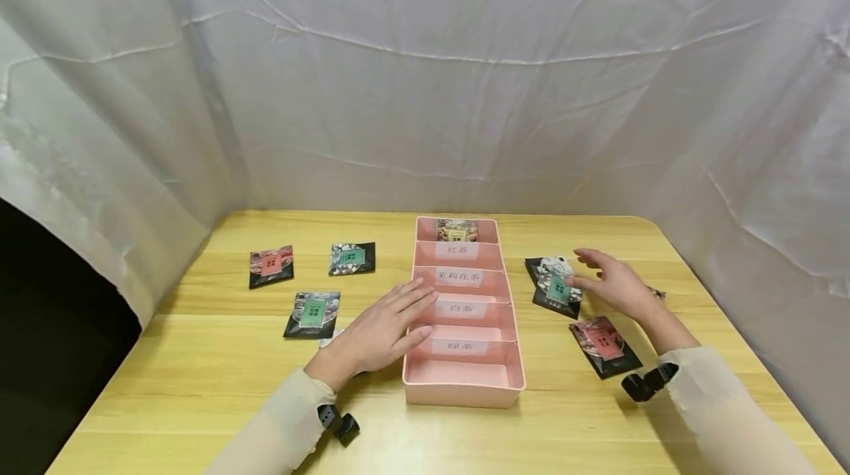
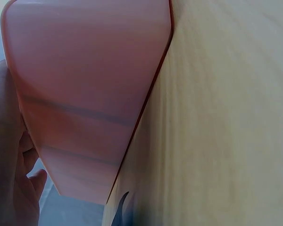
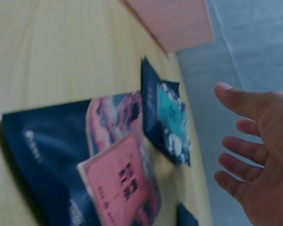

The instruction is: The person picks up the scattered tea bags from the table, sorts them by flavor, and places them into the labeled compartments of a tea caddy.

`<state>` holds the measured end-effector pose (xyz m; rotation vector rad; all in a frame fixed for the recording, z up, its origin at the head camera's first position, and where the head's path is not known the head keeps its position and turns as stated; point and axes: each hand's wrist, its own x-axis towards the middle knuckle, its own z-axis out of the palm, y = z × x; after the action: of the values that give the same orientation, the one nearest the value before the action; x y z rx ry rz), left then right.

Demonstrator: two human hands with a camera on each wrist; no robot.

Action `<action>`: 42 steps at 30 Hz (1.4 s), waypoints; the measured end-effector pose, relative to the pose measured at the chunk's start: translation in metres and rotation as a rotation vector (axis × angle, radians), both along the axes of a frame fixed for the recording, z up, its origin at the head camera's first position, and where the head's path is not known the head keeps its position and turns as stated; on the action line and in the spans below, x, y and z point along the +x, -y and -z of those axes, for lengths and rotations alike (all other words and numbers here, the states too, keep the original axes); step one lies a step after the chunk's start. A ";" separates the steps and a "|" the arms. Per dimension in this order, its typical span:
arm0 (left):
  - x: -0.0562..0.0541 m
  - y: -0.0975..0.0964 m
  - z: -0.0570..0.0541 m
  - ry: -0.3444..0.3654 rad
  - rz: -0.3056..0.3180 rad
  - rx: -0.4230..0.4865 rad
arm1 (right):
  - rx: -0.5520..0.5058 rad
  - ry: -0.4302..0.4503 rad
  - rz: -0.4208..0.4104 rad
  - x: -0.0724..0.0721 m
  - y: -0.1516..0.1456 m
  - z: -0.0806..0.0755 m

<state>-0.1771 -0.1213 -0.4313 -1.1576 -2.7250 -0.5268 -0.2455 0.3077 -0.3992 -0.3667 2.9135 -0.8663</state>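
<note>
A long pink divided box stands lengthwise on the table, a white handwritten label on each divider. My left hand rests on its left rim, fingers extended over the edge. To the right of the box, my right hand hovers beside a black sachet with a green label, which overlaps another dark sachet. In the right wrist view, the fingers are spread apart from that green-labelled sachet, with nothing between them. Nearer me lies a red-labelled sachet. A sachet with a yellowish label sits in the farthest compartment.
Left of the box lie a red-labelled sachet and two green-labelled sachets, one farther back and one nearer. Another is mostly hidden under my left hand. A pale curtain surrounds the table's back and sides.
</note>
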 end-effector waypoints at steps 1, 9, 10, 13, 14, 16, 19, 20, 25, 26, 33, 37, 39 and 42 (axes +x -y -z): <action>0.000 0.000 0.000 0.001 0.000 -0.004 | 0.003 0.009 0.000 0.000 -0.001 0.002; -0.001 0.000 0.000 -0.003 -0.008 -0.003 | 0.060 0.038 -0.025 -0.004 -0.006 0.018; -0.001 0.000 0.001 -0.004 -0.008 -0.003 | 0.066 0.042 -0.027 -0.005 -0.006 0.020; -0.001 0.000 0.001 -0.004 -0.008 -0.004 | 0.087 0.048 -0.032 -0.007 -0.007 0.026; 0.000 0.000 0.001 -0.003 -0.007 -0.004 | 0.095 0.047 -0.034 -0.008 -0.007 0.028; 0.000 0.000 0.001 0.000 -0.009 -0.005 | 0.108 0.042 -0.040 -0.009 -0.007 0.031; 0.001 0.001 0.000 0.001 -0.008 -0.003 | 0.135 0.032 -0.040 -0.010 -0.005 0.033; 0.001 0.001 0.000 0.001 -0.006 -0.001 | 0.137 0.032 -0.039 -0.010 -0.005 0.033; 0.001 0.001 0.000 -0.004 -0.002 0.002 | 0.178 0.023 -0.026 -0.011 -0.002 0.031; 0.001 0.001 0.000 -0.004 -0.002 0.002 | 0.182 0.019 -0.023 -0.011 -0.001 0.030; 0.000 0.000 0.000 -0.013 -0.001 0.003 | 0.189 0.002 0.023 -0.009 -0.004 0.025; -0.001 0.000 0.001 -0.015 0.004 0.007 | 0.156 -0.003 0.048 -0.009 -0.008 0.024; -0.001 0.000 0.001 -0.016 0.006 0.008 | 0.135 -0.010 0.056 -0.010 -0.010 0.024; -0.001 0.000 0.001 -0.013 0.009 0.007 | 0.108 -0.022 0.069 -0.011 -0.013 0.022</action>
<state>-0.1783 -0.1215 -0.4325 -1.1681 -2.7066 -0.5272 -0.2564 0.3203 -0.4216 -0.2699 2.9932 -0.7142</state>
